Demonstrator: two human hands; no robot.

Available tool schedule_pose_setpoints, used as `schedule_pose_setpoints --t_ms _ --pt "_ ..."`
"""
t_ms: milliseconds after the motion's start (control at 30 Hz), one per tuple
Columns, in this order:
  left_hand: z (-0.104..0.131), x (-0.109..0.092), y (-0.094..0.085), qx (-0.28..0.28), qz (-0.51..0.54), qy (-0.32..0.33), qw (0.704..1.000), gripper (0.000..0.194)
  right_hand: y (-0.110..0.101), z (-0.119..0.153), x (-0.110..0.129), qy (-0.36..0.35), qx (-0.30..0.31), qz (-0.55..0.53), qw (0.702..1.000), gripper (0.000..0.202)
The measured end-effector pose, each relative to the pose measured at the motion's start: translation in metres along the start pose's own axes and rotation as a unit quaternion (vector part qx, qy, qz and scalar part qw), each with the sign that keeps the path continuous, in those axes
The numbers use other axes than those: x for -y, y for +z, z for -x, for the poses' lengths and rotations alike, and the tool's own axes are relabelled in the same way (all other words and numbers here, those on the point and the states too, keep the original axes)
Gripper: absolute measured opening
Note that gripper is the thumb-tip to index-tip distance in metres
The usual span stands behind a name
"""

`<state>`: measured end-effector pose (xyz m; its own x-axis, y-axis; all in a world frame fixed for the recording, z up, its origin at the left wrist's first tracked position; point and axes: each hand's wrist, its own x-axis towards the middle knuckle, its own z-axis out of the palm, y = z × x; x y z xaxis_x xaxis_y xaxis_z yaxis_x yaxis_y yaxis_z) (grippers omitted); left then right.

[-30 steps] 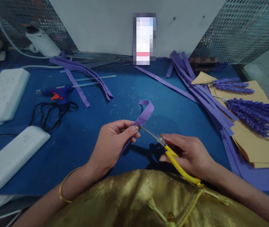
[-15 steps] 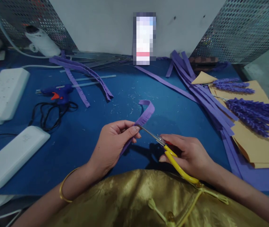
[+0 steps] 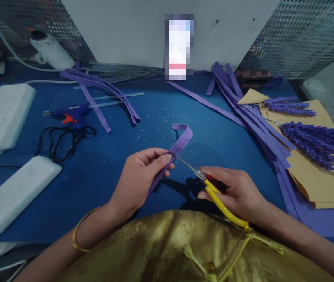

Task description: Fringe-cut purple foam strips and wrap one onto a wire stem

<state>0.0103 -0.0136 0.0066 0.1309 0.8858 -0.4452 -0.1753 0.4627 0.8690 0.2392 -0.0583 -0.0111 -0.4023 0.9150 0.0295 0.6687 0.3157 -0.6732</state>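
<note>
Between thumb and fingers, my left hand (image 3: 146,172) pinches a purple strip (image 3: 181,141), finely fringed along one edge. The strip's far end curls back above my fingers, and its other end hangs below them. My right hand (image 3: 234,188) grips yellow-handled scissors (image 3: 221,205). Their narrow blades point up and left and meet the strip's edge close to my left thumb. Whether the blades are fully closed on the strip is too small to tell.
A blue glue gun (image 3: 74,115) with a coiled black cord lies left, near white power strips (image 3: 17,196). Cut purple strips (image 3: 249,109) and purple lavender-like stems (image 3: 316,141) on tan paper (image 3: 325,188) lie right. A blurred phone (image 3: 179,47) stands at the back.
Very little differs. My left fingers have slid slightly down along the strip, baring a bit more of it beside the thumb. The scissors have barely shifted.
</note>
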Motion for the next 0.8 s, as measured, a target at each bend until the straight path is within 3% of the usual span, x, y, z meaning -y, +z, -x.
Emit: schedule_pose_setpoints --t_ms 300,800 --pt "-0.0025 -0.0023 -0.0024 0.032 0.037 -0.019 0.999 0.009 -0.0045 -0.0027 0.0012 0.071 0.085 -0.153 0.982 0.038" --pt "-0.0002 -0.0016 -0.0032 0.017 -0.03 0.002 0.999 0.011 -0.0011 -0.0018 -0.0002 0.037 0.02 -0.061 0.997 0.047"
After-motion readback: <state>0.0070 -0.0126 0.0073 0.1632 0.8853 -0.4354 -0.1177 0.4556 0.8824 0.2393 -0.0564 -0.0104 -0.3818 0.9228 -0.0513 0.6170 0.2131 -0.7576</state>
